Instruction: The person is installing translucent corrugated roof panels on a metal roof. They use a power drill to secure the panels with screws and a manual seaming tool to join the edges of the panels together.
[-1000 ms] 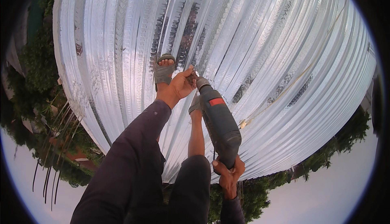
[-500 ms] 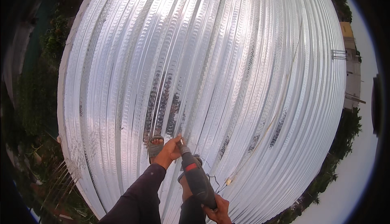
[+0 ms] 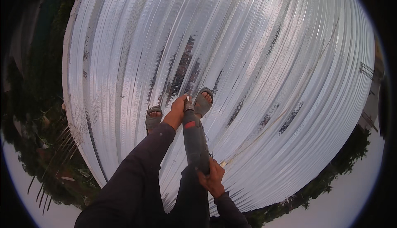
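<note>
The work looks to be at a stage of readying or adjusting the drill (image 3: pixel 196 142) rather than of boring: the left hand (image 3: pixel 177 111) sits right at the chuck (image 3: pixel 189 105), where fingers would hardly rest on a running drill. What is done so far, as far as this view shows, is that the drill is gripped at both ends and held over the ribbed metal sheeting (image 3: pixel 248 69). Putting the drill to the metal seems to be left; no fresh hole or screw can be made out near its tip, and whether a bit is fitted is too small to tell.

The drill is above the sheeting's near part, much closer to the lower edge than to the far edge, its nose pointing away from the body. The left arm reaches forward, nearly straight, with the left hand's fingers curled closely about the front end; what else they may pinch there is hidden. The right hand (image 3: pixel 213 178) is closed around the rear handle, near the sheeting's lower edge, with that arm bent and drawn in. Whether a finger is on the trigger, I cannot tell.

The 2 feet stand on the sheeting, the left sandal (image 3: pixel 153 122) beside the left hand and the right sandal (image 3: pixel 202 104) just right of the chuck. A thin yellowish cord (image 3: pixel 264 134) runs across the ribs toward the sheeting's far right.
</note>
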`<state>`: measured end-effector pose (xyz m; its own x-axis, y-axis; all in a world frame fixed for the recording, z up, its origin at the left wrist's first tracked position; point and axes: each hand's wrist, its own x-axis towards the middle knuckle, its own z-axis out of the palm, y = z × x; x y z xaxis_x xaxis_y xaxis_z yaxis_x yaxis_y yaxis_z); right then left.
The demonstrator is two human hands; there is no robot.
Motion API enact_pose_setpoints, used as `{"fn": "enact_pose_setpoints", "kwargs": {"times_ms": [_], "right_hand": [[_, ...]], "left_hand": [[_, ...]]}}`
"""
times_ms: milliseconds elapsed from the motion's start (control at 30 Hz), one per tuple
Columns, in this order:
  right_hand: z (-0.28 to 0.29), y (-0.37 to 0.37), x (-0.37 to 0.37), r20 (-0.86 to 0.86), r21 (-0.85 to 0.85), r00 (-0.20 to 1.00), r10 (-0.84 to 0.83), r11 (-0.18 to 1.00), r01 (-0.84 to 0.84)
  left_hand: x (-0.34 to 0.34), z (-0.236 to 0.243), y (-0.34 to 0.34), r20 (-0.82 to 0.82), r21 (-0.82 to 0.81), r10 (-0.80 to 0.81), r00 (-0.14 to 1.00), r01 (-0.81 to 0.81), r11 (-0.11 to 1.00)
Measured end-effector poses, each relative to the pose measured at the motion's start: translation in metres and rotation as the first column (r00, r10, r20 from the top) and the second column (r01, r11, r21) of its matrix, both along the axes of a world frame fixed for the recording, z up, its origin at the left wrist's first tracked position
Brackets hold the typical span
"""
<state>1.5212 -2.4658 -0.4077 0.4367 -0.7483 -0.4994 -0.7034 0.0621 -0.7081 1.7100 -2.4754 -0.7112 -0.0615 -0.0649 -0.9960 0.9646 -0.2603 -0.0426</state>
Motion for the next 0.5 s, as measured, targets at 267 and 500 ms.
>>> {"fn": "enact_pose_setpoints", "kwargs": {"times_ms": [267, 500], "right_hand": [[-0.086, -0.076, -0.020, 0.040, -0.023, 0.996, 0.081, 0.997, -0.080], [-0.179, -0.100, -0.004, 0.045, -0.031, 0.992, 0.114, 0.993, -0.112]], "left_hand": [[0.018, -0.068, -0.064, 0.114, -0.025, -0.422, 0.899, 0.427, 0.904], [0.042, -0.155, -0.080, 0.208, -0.093, -0.615, 0.760, 0.642, 0.761]]}}
